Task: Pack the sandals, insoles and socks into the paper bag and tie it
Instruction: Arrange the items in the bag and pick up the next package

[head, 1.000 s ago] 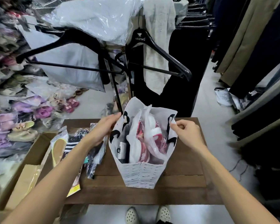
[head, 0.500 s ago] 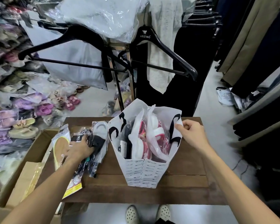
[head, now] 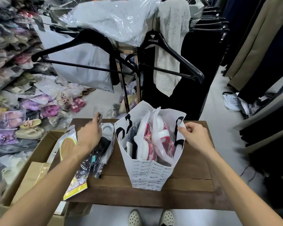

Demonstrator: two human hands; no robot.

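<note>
Paper bag (head: 147, 175): upright near the centre of the wooden table (head: 193, 175), mouth open, printed panel facing the near edge. Sandals (head: 151, 144) already inside, pink and white, wrapped in clear film; a dark item beside them at the bag's left wall (identity not determinable).

Right hand (head: 197, 138): pinched narrow on the bag's right rim, holding the mouth open.

Left hand (head: 88, 136): over the sock packets (head: 103, 147) lying on the left part of the table, just beside the bag. Fingers partly spread and blurred; a scrap of clear film at the fingertips. Grip on a packet cannot be confirmed.

Insole pack (head: 67, 144): at the table's left edge, partly overhanging the cardboard box (head: 39, 152), under the left forearm.

Handling notes, judged from appearance:
- Sock packets: light, soft, sleeved in slick film. Likely to slide when pinched by the film alone. Take across the body of the packet, thumb over, fingers under.
- Insole pack: thin, flat, semi-flexible card backing. Take by a long edge and insert upright along a bag wall.
- Paper bag: light, thin-walled, creases and tears readily at the rim. Hold near a fold, not the bare edge. Stability comes mainly from the sandals inside.

Packing stage: sandals in; socks and insoles apparently outstanding; tying not begun.
</note>
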